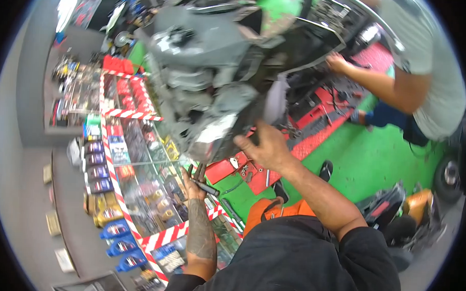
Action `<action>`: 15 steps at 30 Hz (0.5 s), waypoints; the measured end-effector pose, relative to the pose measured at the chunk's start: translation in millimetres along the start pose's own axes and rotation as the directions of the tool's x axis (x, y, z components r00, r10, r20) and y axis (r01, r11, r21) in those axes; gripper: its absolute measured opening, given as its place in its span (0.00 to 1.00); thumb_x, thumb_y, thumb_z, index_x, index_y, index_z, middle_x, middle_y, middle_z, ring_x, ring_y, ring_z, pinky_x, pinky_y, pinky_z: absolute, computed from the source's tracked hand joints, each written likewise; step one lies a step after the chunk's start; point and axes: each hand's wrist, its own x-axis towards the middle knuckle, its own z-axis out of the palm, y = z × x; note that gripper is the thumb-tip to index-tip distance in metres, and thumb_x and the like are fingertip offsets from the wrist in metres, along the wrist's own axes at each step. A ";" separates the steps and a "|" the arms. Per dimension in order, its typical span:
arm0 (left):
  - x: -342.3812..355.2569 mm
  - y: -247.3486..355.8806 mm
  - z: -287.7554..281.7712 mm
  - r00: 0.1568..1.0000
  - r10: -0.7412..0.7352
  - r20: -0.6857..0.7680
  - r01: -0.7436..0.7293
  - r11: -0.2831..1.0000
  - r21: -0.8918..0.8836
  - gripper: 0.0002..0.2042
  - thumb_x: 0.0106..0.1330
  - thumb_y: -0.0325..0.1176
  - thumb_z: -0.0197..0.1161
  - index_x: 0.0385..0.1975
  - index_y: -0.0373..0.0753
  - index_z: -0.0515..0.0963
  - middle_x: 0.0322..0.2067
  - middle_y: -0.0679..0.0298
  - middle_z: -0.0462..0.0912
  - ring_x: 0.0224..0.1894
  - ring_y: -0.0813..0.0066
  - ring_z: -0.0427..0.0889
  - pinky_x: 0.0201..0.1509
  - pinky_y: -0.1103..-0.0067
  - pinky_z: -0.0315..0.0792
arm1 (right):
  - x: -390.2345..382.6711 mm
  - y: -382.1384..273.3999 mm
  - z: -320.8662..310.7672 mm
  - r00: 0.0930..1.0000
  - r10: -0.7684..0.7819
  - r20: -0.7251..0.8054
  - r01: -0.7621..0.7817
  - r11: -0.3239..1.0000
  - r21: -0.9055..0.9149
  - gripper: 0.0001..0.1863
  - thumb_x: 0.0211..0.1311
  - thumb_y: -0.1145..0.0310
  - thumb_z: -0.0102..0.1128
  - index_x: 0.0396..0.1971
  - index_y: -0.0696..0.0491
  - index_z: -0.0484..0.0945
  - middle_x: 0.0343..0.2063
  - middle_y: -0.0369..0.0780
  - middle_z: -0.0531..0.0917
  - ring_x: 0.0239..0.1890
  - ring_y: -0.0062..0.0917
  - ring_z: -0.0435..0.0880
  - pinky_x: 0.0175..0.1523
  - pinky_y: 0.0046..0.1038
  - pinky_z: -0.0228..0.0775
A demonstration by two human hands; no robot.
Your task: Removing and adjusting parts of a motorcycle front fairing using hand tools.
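Pliers (pixel 200 179) gripped low; right hand (pixel 266 146) braces motorcycle (pixel 215 78).

Motion is blurring the large grey motorcycle body (pixel 204 78) at twelve o'clock; the right hand's fingers (pixel 246 142) are disappearing beneath it, and the co-worker's torso (pixel 440 86) is running off at two o'clock.
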 end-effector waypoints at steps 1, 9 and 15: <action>7.7 7.7 -3.0 1.000 0.007 0.001 -0.007 1.000 0.007 0.40 0.61 0.67 0.56 0.63 0.41 0.61 0.59 0.44 0.72 0.52 0.59 0.81 0.23 0.85 0.67 | 2.3 6.2 9.3 0.991 0.128 0.023 -0.128 0.992 -0.017 0.39 0.59 0.37 0.58 0.49 0.63 0.74 0.37 0.52 0.82 0.40 0.47 0.83 0.46 0.41 0.74; 97.5 41.5 -4.1 0.990 0.038 0.135 -0.068 0.972 0.224 0.45 0.60 0.67 0.59 0.69 0.43 0.55 0.54 0.52 0.69 0.45 0.66 0.77 0.24 0.84 0.65 | -20.8 27.8 59.4 0.918 0.194 -0.345 -0.128 0.971 0.204 0.30 0.72 0.43 0.43 0.47 0.59 0.74 0.41 0.39 0.80 0.44 0.27 0.76 0.47 0.29 0.67; 171.1 42.6 -28.6 0.901 -0.139 0.410 0.087 0.986 0.142 0.34 0.65 0.58 0.60 0.64 0.43 0.63 0.44 0.65 0.74 0.29 0.80 0.72 0.23 0.85 0.64 | -14.0 4.4 84.3 0.705 0.351 -0.617 -0.212 0.933 0.290 0.33 0.64 0.29 0.40 0.40 0.46 0.75 0.21 0.26 0.67 0.19 0.11 0.57 0.23 0.18 0.43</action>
